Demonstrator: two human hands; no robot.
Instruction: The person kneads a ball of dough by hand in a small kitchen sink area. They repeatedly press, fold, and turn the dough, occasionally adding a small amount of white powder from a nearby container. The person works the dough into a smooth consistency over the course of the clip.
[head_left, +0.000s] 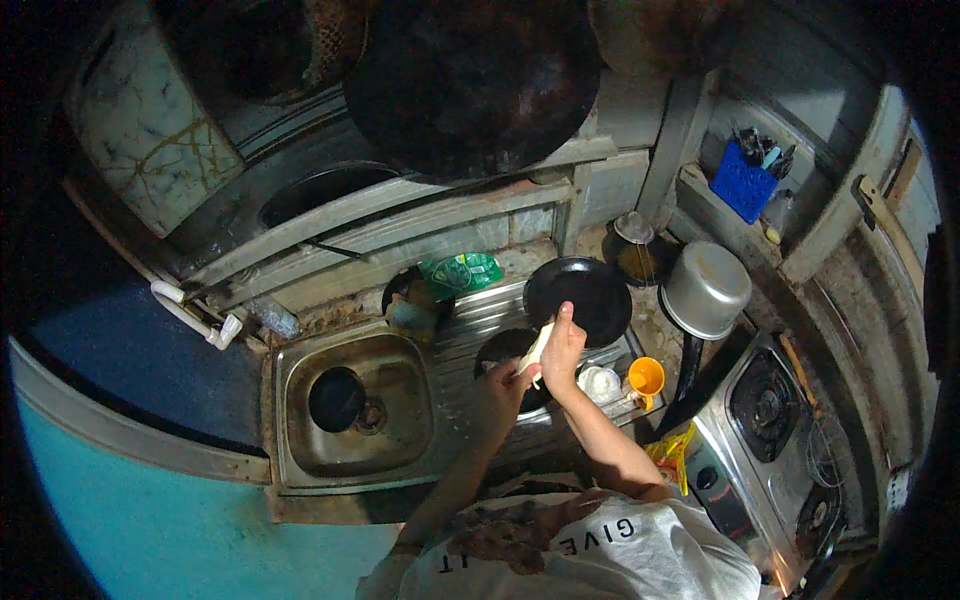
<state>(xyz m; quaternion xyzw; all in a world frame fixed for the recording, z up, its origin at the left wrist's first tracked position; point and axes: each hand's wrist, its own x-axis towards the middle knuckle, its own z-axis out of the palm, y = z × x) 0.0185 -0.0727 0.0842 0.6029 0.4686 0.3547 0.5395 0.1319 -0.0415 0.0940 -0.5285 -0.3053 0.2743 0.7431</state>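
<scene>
My right hand (564, 354) grips a pale, soft strip (537, 348) that looks like dough, thumb pointing away from me. The fingers of my left hand (508, 387) pinch the strip's lower end. Both hands are over a dark round dish (501, 346) on the ribbed steel drainboard, and they hide part of it. Just beyond them lies a black round pan or plate (577, 296). To the right of my right wrist are a bowl of white powder (600, 384) and an orange mug (646, 376).
On the left, a steel sink (409, 450) holds a dark round bowl (336, 399). A green packet (461, 271) lies behind the drainboard. At right are an upturned metal pot (706, 289), a gas stove (780, 487), a whisk (825, 450) and a yellow packet (671, 456).
</scene>
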